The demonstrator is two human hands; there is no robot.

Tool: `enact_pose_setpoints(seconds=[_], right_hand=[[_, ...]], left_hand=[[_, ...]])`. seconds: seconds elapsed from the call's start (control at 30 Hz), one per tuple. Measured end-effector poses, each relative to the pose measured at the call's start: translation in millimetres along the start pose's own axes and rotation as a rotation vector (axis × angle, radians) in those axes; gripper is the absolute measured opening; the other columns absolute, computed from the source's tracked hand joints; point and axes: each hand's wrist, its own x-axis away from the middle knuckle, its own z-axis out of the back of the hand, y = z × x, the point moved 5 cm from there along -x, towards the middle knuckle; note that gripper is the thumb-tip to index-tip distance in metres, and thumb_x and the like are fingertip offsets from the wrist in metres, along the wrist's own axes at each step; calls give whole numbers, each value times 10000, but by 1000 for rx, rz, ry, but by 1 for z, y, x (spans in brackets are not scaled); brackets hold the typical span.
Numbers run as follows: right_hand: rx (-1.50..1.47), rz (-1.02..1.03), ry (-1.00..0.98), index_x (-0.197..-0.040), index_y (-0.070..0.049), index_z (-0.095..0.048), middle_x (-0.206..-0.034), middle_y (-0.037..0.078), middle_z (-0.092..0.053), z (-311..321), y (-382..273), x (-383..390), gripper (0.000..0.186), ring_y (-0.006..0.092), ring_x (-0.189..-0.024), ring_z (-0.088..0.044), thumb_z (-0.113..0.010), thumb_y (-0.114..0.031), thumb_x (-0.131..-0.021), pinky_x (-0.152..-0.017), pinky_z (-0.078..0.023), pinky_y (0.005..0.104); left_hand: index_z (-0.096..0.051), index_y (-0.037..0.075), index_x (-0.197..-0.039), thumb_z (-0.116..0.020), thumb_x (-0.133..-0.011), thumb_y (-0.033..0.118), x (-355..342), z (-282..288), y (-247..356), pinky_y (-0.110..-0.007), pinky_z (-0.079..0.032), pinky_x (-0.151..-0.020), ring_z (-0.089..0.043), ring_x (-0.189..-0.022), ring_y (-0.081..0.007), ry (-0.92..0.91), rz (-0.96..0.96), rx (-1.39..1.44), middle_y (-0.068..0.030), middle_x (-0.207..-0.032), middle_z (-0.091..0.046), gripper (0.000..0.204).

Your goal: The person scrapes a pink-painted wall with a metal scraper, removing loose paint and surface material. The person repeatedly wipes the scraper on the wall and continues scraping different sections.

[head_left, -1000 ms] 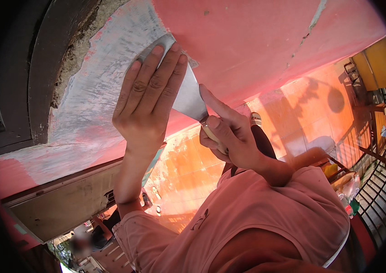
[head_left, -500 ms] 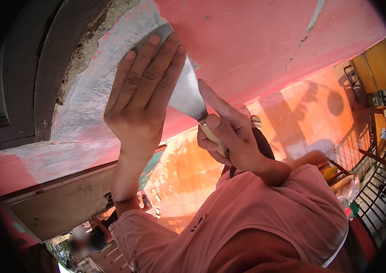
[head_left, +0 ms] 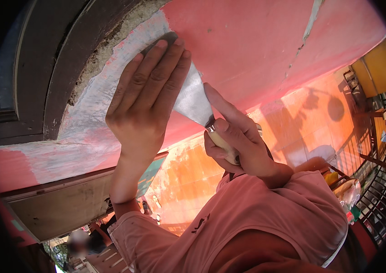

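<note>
My right hand (head_left: 250, 143) is closed around the pale wooden handle of a putty knife (head_left: 194, 102), its index finger stretched along the edge of the metal blade. The wide blade lies against the wall, over a whitish-grey scraped patch (head_left: 90, 120) in the pink paint. Flat over the blade's far part, my left hand (head_left: 140, 104) has its fingers extended side by side and presses down. The fingers hide much of the blade; a dark grey corner shows past their tips.
A dark window frame (head_left: 65, 63) with rough, broken plaster along it stands at left. The pink wall (head_left: 243, 36) has a crack at upper right. Below are orange floor tiles (head_left: 181, 170), a metal railing (head_left: 382, 195) and yellow furniture (head_left: 379, 68). A person (head_left: 81, 243) is at lower left.
Both hands and the putty knife have shifted slightly down and right in view. The window frame appears a little farther right too, as the view has moved. The grip stays the same.
</note>
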Motion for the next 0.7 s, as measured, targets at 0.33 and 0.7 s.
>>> enact_pose_setpoints(seconds=[0.33, 0.7], right_hand=[[149, 153, -39, -1546, -43, -222, -620, -56, -285, 7, 2, -22, 511, 39, -535, -229, -367, -78, -1057, -507, -268, 219], [162, 218, -41, -1549, -53, -221, -606, -54, -288, 13, 12, -18, 511, 37, -526, -221, -368, -90, -1061, -497, -252, 221]], left_hand=[[-753, 119, -1077, -608, -815, 117, -12, 4, -6, -375, -526, -980, -639, -1155, -187, 58, -7, -45, 5, -1161, -707, 299], [-749, 120, -1086, -613, -823, 123, -5, -2, 1, -388, -520, -991, -637, -1158, -188, -4, 30, 24, 6, -1175, -702, 296]])
